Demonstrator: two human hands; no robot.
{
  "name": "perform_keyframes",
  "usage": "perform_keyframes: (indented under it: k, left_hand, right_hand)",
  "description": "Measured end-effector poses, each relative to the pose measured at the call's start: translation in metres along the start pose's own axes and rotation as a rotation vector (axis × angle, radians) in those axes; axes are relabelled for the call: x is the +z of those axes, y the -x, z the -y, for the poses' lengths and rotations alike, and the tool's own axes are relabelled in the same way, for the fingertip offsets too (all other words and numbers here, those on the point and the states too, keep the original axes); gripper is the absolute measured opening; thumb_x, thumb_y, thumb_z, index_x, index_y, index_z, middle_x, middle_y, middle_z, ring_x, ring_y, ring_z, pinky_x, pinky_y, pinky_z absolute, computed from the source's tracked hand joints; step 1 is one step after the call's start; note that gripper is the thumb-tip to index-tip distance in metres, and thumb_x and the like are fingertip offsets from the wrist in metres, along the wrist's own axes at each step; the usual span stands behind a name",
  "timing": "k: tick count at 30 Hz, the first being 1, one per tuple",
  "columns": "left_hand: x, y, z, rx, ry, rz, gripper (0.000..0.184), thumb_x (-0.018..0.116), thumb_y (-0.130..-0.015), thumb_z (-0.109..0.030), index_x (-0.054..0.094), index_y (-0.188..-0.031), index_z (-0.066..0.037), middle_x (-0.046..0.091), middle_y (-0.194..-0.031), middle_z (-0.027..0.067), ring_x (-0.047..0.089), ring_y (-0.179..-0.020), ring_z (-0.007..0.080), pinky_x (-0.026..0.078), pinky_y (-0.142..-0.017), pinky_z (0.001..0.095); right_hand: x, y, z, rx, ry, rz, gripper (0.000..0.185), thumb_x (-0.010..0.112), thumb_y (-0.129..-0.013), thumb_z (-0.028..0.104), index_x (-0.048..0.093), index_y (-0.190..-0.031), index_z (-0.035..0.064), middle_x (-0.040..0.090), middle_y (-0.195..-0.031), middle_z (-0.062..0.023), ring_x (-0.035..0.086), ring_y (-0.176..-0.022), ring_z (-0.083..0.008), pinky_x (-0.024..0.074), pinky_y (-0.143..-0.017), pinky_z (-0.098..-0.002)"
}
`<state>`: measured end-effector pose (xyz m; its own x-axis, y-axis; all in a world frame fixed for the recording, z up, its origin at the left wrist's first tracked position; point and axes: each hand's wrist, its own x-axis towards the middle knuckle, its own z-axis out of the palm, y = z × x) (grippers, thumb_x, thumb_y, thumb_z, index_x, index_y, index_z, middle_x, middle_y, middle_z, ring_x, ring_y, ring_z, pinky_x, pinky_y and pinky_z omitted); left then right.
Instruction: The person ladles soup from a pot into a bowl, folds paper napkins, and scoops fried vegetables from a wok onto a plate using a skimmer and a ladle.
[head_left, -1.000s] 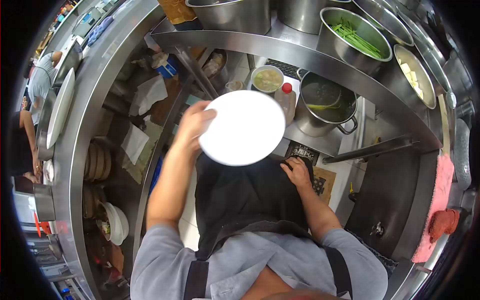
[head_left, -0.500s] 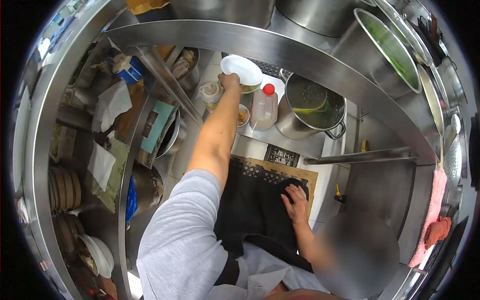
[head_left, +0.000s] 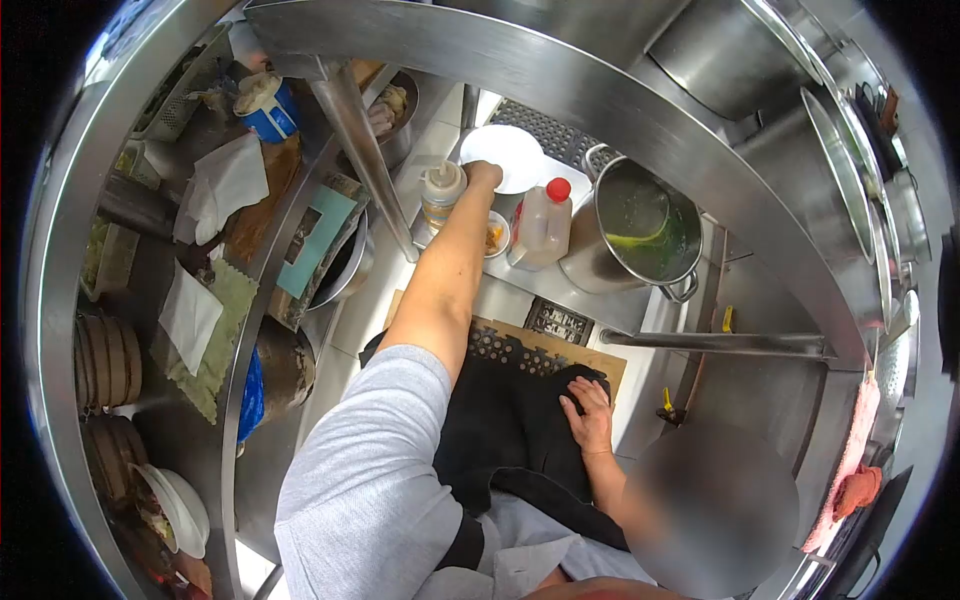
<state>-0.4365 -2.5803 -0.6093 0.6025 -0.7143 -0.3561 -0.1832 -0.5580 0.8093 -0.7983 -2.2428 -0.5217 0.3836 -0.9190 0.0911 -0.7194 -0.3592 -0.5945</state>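
Jug (red-capped) (head_left: 540, 235) and steel pot (head_left: 592, 262) stand near the white plate (head_left: 515, 160)

I can read no text or numbers here; the letter-like marks on the black slotted panel (head_left: 560, 320) are perhaps just cut-outs.

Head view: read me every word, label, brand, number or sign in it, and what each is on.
I can read no text anywhere in this view.
White plate: no print visible.
Squeeze bottle: any markings too small to read.
Red-capped jug: no legible print.
Blue-and-white tub: any print too small and blurred.
Black patterned panel: pattern visible, no readable word.
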Motion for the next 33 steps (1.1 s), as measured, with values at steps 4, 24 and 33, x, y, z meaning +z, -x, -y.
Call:
perform_keyframes:
  k: [4,24,33]
  left_hand:
    - [0.100,-0.105,0.079,0.903,-0.314,-0.221,0.044,0.046,-0.083,-0.013,0.051,-0.126,-0.002,0.051,-0.128,0.0199,0.047,-0.120,0.0325,0.027,-0.108,0.0397]
    - [-0.206,0.347,0.086,0.336,-0.728,0.004,0.037,0.052,-0.087,-0.026,0.054,-0.121,-0.013,0.042,-0.129,0.0137,0.035,-0.125,0.0324,0.029,-0.099,0.0561]
    - [-0.221,0.377,0.062,0.343,-0.799,0.208,0.032,0.051,-0.085,-0.027,0.060,-0.111,-0.010,0.055,-0.115,0.0156,0.049,-0.111,0.0348,0.041,-0.090,0.0484]
  right_hand:
    - [0.004,-0.007,0.001,-0.007,-0.014,0.026,0.023,0.069,-0.077,0.013,0.066,-0.095,0.0007,0.065,-0.101,-0.0129,0.058,-0.107,-0.0279,0.0373,-0.101,-0.0419]
    - [0.010,-0.036,0.003,0.194,0.225,0.219,0.042,0.063,-0.082,0.026,0.057,-0.121,0.0090,0.041,-0.134,-0.0231,0.033,-0.128,-0.0408,0.0257,-0.105,-0.0499]
    - [-0.098,-0.008,0.090,0.307,0.215,0.437,0.041,0.063,-0.077,0.030,0.060,-0.110,0.0062,0.049,-0.121,-0.0227,0.047,-0.113,-0.0385,0.0429,-0.091,-0.0444]
